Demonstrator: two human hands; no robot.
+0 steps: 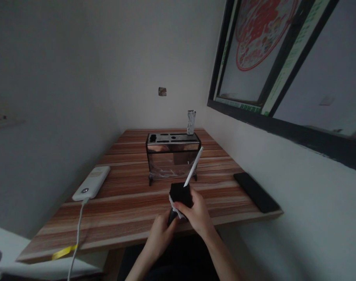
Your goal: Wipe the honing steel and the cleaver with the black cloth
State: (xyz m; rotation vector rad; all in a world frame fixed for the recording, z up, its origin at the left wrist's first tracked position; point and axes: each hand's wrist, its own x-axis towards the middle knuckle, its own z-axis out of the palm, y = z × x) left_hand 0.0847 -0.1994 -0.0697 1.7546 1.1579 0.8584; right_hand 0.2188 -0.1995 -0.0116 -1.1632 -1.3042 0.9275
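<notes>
Close to the table's front edge, my left hand [160, 231] is closed around a black handle [172, 217]. My right hand [199, 212] grips a black block-like piece [180, 194] just above that handle, its thumb across the front. White paper or cloth [178, 211] hangs crumpled at the piece's lower side. From my right hand's fingers a slim white stick [193, 167] points up and right; how it is held is hidden. Beyond both hands stands a slotted rack [173, 148] with a metal top and black side frames. A silvery wrapped upright object [191, 122] rises at its right end.
At left on the wood-grain table [122, 218] lies a white power bank [91, 183] with a white cable [79, 230] running off the front edge. A yellow strip [63, 252] sits there too. A black phone [255, 191] lies at right, below a dark-framed window [254, 117].
</notes>
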